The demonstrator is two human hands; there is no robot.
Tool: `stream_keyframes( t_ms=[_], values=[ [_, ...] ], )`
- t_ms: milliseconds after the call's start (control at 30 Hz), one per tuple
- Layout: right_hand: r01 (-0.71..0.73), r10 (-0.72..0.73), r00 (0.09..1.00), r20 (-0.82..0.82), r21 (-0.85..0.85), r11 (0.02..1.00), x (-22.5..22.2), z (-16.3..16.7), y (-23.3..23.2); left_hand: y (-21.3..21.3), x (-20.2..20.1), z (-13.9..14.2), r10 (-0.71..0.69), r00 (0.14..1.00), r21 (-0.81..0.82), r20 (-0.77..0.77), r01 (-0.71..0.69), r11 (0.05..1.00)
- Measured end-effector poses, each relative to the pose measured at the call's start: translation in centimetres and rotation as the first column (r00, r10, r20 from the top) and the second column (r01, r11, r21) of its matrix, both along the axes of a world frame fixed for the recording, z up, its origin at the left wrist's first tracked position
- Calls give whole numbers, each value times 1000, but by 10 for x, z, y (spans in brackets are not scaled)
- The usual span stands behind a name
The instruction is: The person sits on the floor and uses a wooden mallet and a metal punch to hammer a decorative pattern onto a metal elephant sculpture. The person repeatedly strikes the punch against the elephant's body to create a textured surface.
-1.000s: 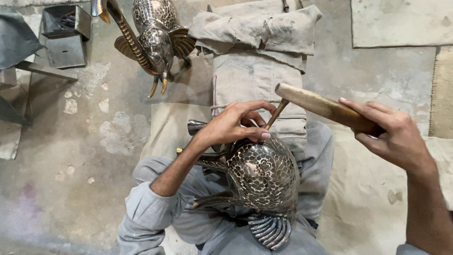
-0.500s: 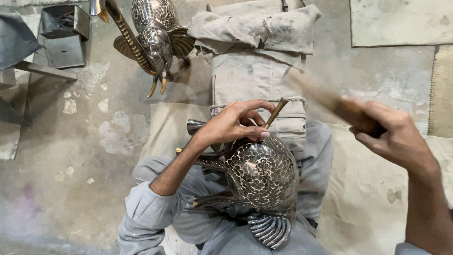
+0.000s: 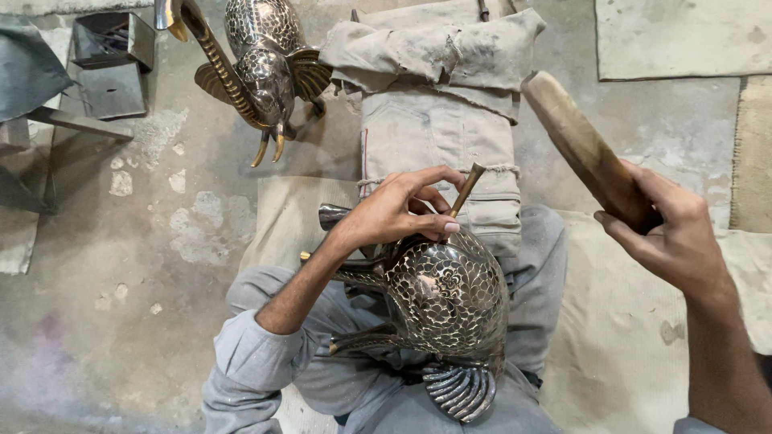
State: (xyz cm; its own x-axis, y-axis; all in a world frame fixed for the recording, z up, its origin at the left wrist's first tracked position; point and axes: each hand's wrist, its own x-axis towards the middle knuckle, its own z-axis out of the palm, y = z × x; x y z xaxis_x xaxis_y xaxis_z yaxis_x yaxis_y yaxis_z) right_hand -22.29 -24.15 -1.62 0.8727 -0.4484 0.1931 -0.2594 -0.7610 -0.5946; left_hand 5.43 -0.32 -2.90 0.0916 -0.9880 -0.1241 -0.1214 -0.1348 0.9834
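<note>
While the left hand (image 3: 398,213) pinches a slim brass punch (image 3: 466,190) against the scale-patterned dark metal bird figure (image 3: 446,301) on the lap, the right hand (image 3: 667,233) grips a raised wooden mallet (image 3: 583,149). This looks like chasing work mid-strike; the next blow needs the mallet landing squarely on the punch's head.

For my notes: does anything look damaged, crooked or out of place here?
Nothing stands out. The left hand steadies a thin punch on the patterned metal figure; the right hand holds a wooden mallet.

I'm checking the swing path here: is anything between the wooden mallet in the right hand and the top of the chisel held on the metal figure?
Nothing visible. The wooden mallet in the right hand is raised, with open air down to the chisel, which the left hand pinches below its top on the metal figure.
</note>
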Motion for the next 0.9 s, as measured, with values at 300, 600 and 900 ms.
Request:
stream_keyframes(
  t_ms=[300, 600, 900],
  values=[
    [73, -67, 996, -51, 122, 990, -7, -16, 2, -1, -8, 7, 106, 991, -27, 86, -104, 994],
    [-77, -7, 984, 179, 457, 886, -5, -67, 33, -15, -28, 18, 14, 994, -15, 107, -12, 1000],
    [39, -194, 976, 99, 796, 604, -17, -113, 33, -29, -41, 20, -50, 984, 37, 171, 44, 998]
  ],
)
